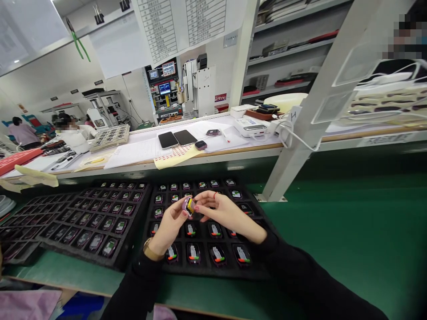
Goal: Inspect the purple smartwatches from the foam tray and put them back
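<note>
My left hand point(170, 224) pinches a small purple smartwatch body point(188, 205) with a lit yellow screen, held above a black compartment tray point(263, 222). My right hand point(222, 210) meets it from the right, fingertips closed on the watch's edge. The tray below holds several watch bodies with lit screens point(216, 254) in its cells. Both arms wear black sleeves, and a gold band sits on the left wrist.
A second black tray point(133, 249) of watch bodies lies to the left, with more trays beyond it. All rest on a green belt point(333, 231). Behind, a white shelf carries two phones point(176, 138), loose watches, papers and a white upright post point(300, 133). People work far left.
</note>
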A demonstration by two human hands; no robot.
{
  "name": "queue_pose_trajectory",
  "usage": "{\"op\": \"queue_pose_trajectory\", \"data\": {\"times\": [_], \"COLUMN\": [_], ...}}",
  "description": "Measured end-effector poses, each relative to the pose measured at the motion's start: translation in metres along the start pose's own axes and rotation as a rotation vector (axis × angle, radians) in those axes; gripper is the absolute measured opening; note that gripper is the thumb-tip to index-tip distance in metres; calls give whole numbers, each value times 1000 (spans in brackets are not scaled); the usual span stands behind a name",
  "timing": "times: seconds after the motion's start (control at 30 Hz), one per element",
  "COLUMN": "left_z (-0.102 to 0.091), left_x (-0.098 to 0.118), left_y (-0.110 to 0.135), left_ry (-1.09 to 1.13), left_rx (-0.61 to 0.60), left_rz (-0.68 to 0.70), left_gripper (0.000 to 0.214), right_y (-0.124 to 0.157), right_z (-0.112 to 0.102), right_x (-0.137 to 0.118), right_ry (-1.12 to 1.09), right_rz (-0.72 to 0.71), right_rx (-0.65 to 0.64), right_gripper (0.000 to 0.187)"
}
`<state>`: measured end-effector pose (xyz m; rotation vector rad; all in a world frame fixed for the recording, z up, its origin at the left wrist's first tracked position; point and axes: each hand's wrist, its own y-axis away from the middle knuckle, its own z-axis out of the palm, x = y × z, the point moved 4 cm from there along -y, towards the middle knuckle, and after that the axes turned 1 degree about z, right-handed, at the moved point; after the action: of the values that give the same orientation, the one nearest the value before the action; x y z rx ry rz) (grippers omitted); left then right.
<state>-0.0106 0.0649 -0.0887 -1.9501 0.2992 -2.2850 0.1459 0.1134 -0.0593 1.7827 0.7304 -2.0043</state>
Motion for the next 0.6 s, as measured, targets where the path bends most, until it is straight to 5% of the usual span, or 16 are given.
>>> {"op": "queue_pose_trajectory", "data": {"times": [0.33, 0.5, 0.6], "left_z": [8, 12, 15], "left_x": [9, 8, 10], "left_y": [3, 10, 16], "left_ry": [42, 217, 297], "left_rx": [-11, -42, -63], "left_rz": [43, -34, -100], "left_gripper": [55, 59, 63], "right_y": [2, 3, 4], "right_z": [4, 5, 5], "right_x": [5, 9, 8], "right_ry": [-4, 43, 71], "right_rz": [-16, -88, -99], "right_rx": [32, 125, 55], "right_gripper": [48, 44, 43]}}
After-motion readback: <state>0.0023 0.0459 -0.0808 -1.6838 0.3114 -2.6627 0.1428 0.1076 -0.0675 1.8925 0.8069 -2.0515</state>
